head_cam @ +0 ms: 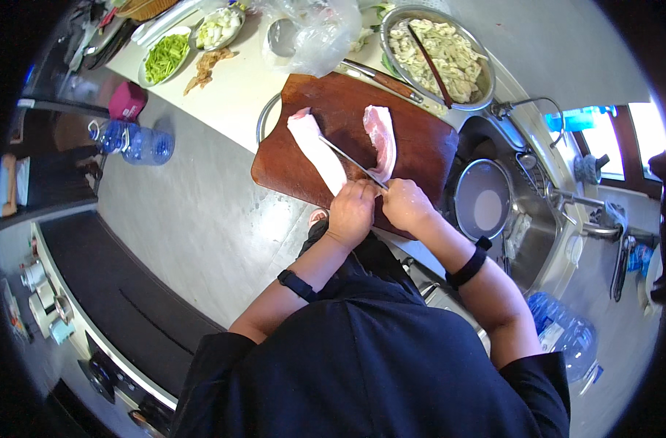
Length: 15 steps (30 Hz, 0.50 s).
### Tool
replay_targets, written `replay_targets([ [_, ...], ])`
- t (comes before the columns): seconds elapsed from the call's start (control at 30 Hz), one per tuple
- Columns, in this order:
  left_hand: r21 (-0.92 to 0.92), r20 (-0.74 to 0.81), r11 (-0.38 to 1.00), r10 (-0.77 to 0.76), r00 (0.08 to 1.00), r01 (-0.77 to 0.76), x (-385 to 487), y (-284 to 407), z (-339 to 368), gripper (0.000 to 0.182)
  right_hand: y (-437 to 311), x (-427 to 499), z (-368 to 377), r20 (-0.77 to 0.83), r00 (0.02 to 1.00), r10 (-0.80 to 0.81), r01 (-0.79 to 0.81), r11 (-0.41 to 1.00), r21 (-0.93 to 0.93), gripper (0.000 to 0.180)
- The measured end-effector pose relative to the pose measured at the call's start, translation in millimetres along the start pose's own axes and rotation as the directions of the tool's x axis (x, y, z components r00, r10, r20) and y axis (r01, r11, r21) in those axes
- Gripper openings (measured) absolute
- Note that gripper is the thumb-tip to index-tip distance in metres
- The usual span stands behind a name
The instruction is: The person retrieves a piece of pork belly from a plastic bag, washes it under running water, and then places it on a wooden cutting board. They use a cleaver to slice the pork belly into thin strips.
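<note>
A brown wooden cutting board (325, 90) lies at the counter's edge in front of me. On it are two long strips of raw pork: a left strip (315, 149) with its white fat or skin side showing, and a right strip (385, 137) with pink meat and a white edge. My right hand (408, 204) grips a knife (350, 159), its handle hidden in my fist. The blade points away to the left, between the strips, its tip by the left strip's edge. My left hand (352, 213) holds the near end of the left strip, fingers bent and covering it, close to the knife's base.
Beyond the board are a steel bowl of cut pale food (439, 60) with chopsticks, a wooden-handled tool (390, 83), a plastic bag (316, 33) and a plate of chopped greens (166, 57). A sink with a round basin (482, 200) is to the right. Water bottles (147, 143) stand on the floor.
</note>
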<state>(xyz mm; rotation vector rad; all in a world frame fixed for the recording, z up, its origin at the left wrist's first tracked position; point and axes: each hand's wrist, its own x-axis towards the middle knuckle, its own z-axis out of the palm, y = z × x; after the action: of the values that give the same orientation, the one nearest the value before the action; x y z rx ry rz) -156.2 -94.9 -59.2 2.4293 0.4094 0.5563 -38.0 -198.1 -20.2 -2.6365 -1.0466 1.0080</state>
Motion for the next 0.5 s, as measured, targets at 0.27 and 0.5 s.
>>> replay_targets([
  [0.27,-0.036,-0.021,0.996,0.085,0.996,-0.086,-7,-3,1,0.018,16,-56,-21,0.060,0.986,0.157,-0.155,0.987,-0.039,0.026],
  [0.5,-0.060,0.114,0.992,0.119,0.986,-0.113,-10,-9,-17,0.026,0,-2,4,-0.037,0.999,-0.016,0.013,0.997,-0.080,0.022],
])
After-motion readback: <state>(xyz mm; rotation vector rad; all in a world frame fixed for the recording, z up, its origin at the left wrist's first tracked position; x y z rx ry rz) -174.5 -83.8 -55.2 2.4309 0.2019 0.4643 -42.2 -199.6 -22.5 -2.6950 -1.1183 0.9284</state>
